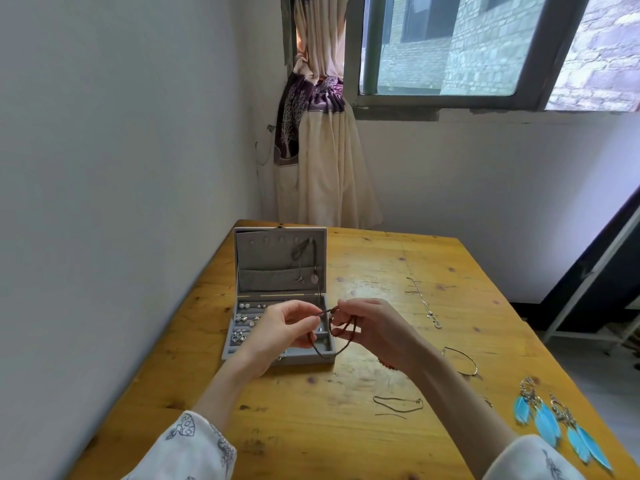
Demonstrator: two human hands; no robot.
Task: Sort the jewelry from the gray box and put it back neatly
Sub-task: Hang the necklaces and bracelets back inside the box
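While both my hands hover above the near right corner of the gray box [277, 355], each grip is pinched on the same dark red bead necklace [341, 329]. My left hand [277, 332] pinches one thin end of the strand; my right hand [372, 329], at 3 o'clock from it, pinches the other, so the short taut span between them runs 9-to-3. From there the loop of small round beads sags toward 6 o'clock, over the box's front rim. Box: open, felt-lined, lid upright at 12 o'clock with a pendant chain [304, 261] hanging inside; silver rings and pearl studs [247, 318] sit in the left slots. Both hands are equally near the box, which lies just beneath them. On the glossy knotty wooden desk [467, 271], at 3 to 5 o'clock: a fine silver chain [424, 301], a thin bangle [462, 362], a loose cord [398, 405], blue feather earrings [557, 424].
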